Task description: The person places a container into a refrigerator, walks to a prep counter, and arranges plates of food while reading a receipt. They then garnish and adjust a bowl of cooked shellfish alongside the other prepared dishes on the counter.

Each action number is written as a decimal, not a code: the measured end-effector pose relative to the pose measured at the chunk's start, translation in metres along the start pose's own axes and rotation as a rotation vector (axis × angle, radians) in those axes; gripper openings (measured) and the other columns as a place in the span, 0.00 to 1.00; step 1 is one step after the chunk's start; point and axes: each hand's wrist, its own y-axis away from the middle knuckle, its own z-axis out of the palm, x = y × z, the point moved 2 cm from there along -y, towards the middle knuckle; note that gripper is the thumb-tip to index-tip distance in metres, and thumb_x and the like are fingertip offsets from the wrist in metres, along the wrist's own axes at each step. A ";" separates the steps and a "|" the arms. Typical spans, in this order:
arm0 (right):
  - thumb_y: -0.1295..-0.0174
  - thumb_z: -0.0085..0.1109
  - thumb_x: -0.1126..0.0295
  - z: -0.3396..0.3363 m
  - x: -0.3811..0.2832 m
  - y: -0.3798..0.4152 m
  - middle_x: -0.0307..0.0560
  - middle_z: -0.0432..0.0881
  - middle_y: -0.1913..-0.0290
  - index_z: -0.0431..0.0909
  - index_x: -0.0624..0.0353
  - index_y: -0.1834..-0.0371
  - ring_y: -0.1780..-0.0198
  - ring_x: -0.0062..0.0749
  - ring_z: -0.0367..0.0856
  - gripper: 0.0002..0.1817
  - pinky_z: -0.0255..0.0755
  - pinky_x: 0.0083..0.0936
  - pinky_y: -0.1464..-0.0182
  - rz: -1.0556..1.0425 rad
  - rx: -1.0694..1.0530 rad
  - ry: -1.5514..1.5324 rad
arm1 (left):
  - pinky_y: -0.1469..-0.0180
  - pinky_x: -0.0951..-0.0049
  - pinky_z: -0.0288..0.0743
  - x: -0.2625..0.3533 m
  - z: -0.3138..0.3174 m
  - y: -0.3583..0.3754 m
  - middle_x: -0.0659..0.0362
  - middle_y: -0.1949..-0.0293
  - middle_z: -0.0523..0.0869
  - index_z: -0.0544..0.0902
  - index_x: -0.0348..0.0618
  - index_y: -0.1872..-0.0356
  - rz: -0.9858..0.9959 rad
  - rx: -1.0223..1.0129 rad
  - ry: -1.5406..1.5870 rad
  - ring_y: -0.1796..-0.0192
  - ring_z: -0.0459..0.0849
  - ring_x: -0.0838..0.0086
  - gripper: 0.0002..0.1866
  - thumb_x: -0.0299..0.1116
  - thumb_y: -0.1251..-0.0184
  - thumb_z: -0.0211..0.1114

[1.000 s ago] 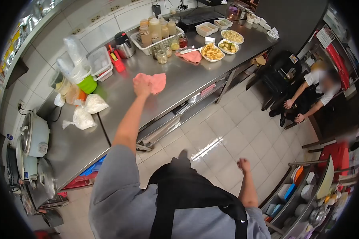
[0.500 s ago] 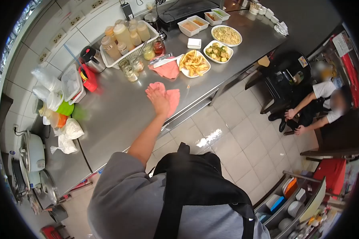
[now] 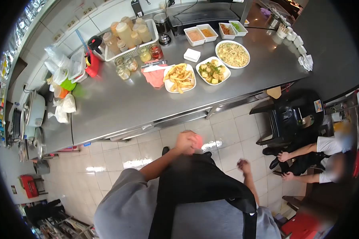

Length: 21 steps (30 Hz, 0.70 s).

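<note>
My left hand (image 3: 186, 143) is closed around a pink cloth (image 3: 197, 144), held in front of my black apron, beyond the counter's front edge. Part of the cloth bulges out past the fingers. Down at my right side hangs my right hand (image 3: 244, 164), away from any object; its fingers look curled but are smeared. On the steel counter (image 3: 119, 105) lies a second pink cloth (image 3: 154, 78) with a knife (image 3: 157, 68) and tongs (image 3: 154, 63) across it. Beside that stand a plate of fries (image 3: 180, 77), a dish of browned chunks with greens (image 3: 212, 71) and a plate of fried rice (image 3: 232, 54).
Sauce bottles fill a white basket (image 3: 152, 38) at the back, with spice jars (image 3: 123, 72) before it. Small white food tubs (image 3: 194, 36) stand farther right. A black chair (image 3: 293, 109) and a seated person (image 3: 327, 139) are to the right.
My left hand has lifted the pink cloth off the counter and drawn it back toward my body. My right hand has come into view. The camera view has shifted.
</note>
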 end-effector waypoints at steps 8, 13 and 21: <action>0.34 0.49 0.67 -0.003 -0.140 -0.078 0.40 0.80 0.67 0.74 0.58 0.50 0.70 0.20 0.77 0.12 0.70 0.17 0.70 0.032 -0.059 0.158 | 0.62 0.69 0.73 0.048 -0.178 -0.010 0.57 0.70 0.80 0.78 0.33 0.66 0.127 1.295 -0.233 0.68 0.76 0.71 0.09 0.31 0.39 0.56; 0.31 0.48 0.64 0.036 -0.135 -0.094 0.41 0.82 0.63 0.75 0.57 0.48 0.66 0.24 0.80 0.14 0.74 0.21 0.65 0.165 -0.340 0.380 | 0.44 0.62 0.68 0.068 -0.182 -0.038 0.45 0.53 0.77 0.75 0.35 0.53 0.124 1.222 -0.517 0.49 0.76 0.57 0.15 0.24 0.43 0.53; 0.29 0.49 0.60 0.097 -0.258 -0.102 0.41 0.83 0.61 0.76 0.61 0.48 0.61 0.22 0.79 0.17 0.73 0.19 0.56 0.135 -0.839 0.640 | 0.36 0.54 0.61 0.019 -0.159 -0.038 0.47 0.53 0.77 0.75 0.36 0.54 -0.105 0.661 -0.611 0.37 0.69 0.46 0.14 0.30 0.41 0.57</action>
